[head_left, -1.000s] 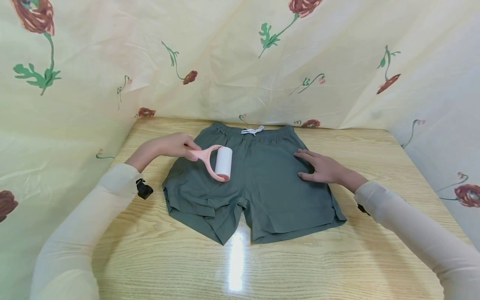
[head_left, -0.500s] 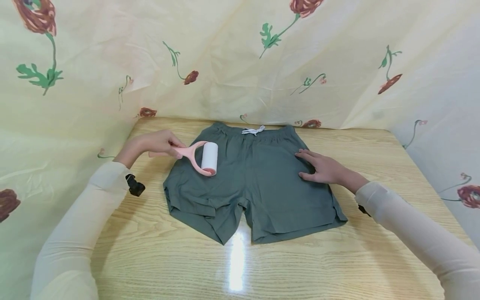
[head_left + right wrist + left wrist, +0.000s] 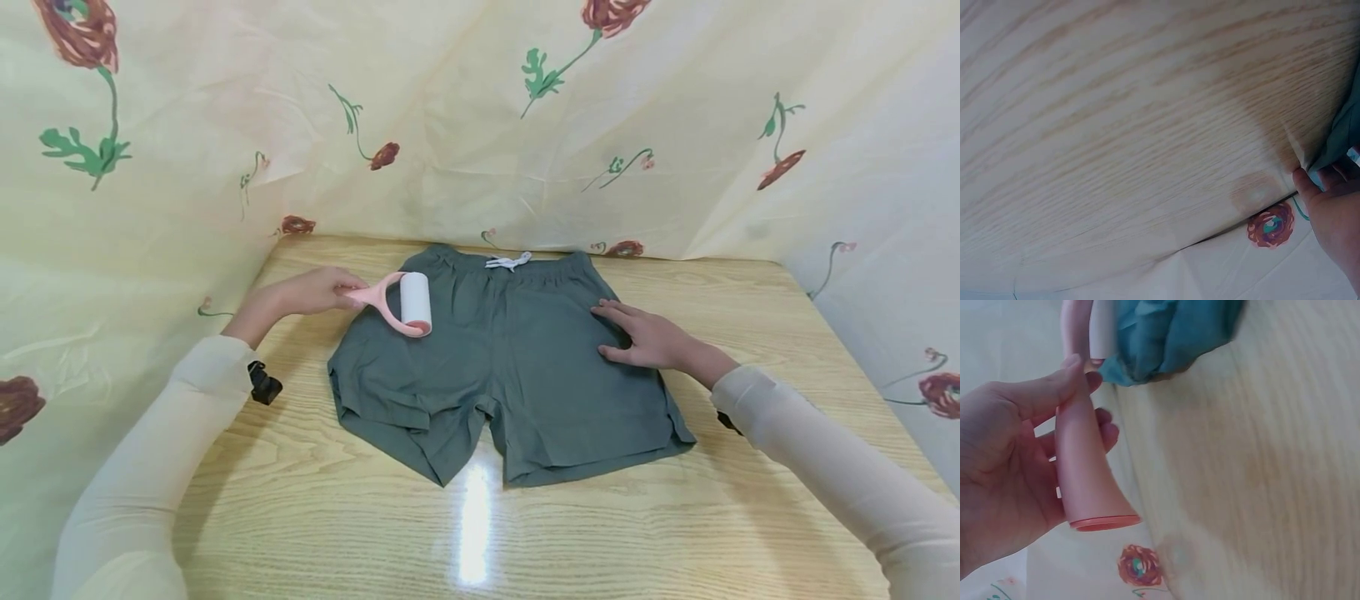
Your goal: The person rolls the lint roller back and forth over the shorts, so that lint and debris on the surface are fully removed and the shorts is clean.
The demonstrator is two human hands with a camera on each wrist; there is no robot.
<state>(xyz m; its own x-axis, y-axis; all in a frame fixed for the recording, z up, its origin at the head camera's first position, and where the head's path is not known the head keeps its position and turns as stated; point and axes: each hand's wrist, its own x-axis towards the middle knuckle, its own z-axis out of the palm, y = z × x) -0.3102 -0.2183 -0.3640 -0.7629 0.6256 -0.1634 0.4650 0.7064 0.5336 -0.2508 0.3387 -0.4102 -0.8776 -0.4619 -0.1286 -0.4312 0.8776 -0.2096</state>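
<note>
Dark green shorts [image 3: 450, 367] with a white drawstring [image 3: 508, 262] lie spread on the wooden table, waistband at the far side. My left hand [image 3: 318, 292] grips the pink handle of a lint roller [image 3: 416, 300]; its white roll overlaps the upper left leg of the shorts. In the left wrist view, thumb and fingers wrap the flared handle [image 3: 1088, 462], whose end points back past the palm. My right hand [image 3: 641, 333] rests with extended fingers on the right side of the shorts. The left leg's hem is partly folded over.
The wooden table [image 3: 337, 533] reaches to a floral cloth [image 3: 450, 125] hanging along its back and sides. A bright light reflection [image 3: 474, 525] shows on the tabletop in front of the shorts. Small black devices [image 3: 264, 383] sit at the wrists.
The left hand has drawn the lint roller leftward over the shorts, then slightly toward the waistband. The right hand and the shorts stay in place.
</note>
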